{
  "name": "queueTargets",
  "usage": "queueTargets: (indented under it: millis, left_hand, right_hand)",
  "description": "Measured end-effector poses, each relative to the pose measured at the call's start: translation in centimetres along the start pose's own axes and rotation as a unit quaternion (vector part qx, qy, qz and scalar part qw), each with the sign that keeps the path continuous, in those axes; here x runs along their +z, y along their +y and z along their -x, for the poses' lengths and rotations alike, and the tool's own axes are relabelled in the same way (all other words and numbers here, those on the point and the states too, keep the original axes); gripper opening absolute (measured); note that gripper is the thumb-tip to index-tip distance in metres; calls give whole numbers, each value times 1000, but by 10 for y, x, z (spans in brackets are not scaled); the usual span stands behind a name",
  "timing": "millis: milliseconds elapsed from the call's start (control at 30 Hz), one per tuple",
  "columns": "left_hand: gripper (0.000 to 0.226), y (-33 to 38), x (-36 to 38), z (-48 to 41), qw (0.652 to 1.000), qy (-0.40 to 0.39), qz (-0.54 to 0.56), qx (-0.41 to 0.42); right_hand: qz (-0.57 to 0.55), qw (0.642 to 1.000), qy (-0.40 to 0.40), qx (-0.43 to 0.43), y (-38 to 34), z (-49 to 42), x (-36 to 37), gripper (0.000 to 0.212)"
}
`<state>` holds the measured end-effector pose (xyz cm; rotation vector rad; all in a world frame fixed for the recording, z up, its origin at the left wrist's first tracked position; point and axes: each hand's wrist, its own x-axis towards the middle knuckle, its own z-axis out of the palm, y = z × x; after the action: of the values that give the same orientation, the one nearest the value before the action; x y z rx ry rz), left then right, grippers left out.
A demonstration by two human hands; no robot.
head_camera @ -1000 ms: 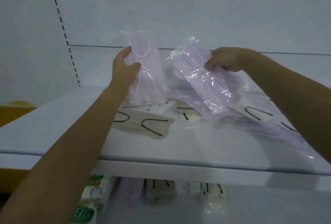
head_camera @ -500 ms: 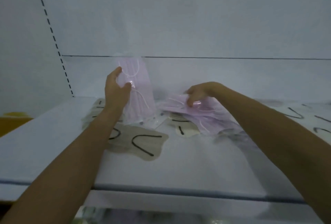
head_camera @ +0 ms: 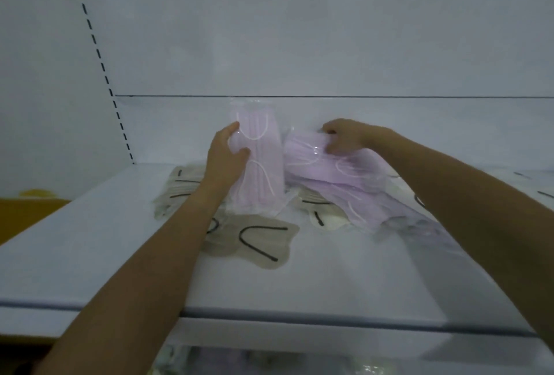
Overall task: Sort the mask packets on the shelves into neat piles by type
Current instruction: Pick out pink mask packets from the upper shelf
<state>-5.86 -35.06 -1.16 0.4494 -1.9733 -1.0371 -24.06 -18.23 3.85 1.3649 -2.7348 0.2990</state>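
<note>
The left hand (head_camera: 224, 160) clamps a pink packet (head_camera: 263, 170) upright on the shelf (head_camera: 90, 239). The right hand (head_camera: 344, 136) pinches a second packet (head_camera: 317, 165) leaning just beside it. Best to stack them with edges squared, clear of the beige packets (head_camera: 260, 242).

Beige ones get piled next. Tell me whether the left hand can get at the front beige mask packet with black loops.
Likely yes, once freed: the left hand grips an upright pink mask packet, so it is occupied. The beige mask packet lies mostly uncovered on the shelf, close by that forearm.
</note>
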Motion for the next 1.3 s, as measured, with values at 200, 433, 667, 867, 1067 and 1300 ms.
queueTargets:
  millis: [200,433,667,867,1067,1300]
  left_hand:
    - [55,-1,2,-4,1000,16,11,-5]
    - [55,-6,-3,-4,999,35,26,-15]
    - [56,-7,-6,-4,999,37,26,-19]
    - [55,-7,-6,-4,997,68,23,-10]
    - [53,-2,-6,-3,995,76,52,-22]
    - [33,28,-8,11,950,-26,298,-92]
  right_hand:
    - [-274,957,81,42,4,23,-69,63]
    - [-257,955,-91,112,-11,27,-23,62]
    - [-142,967,-150,148,-20,24,15,78]
    - [-208,974,23,91,-22,19,12,69]
    - [-457,852,245,67,-23,21,-34,67]
    - [-689,703,162,70,-72,36,-29,68]
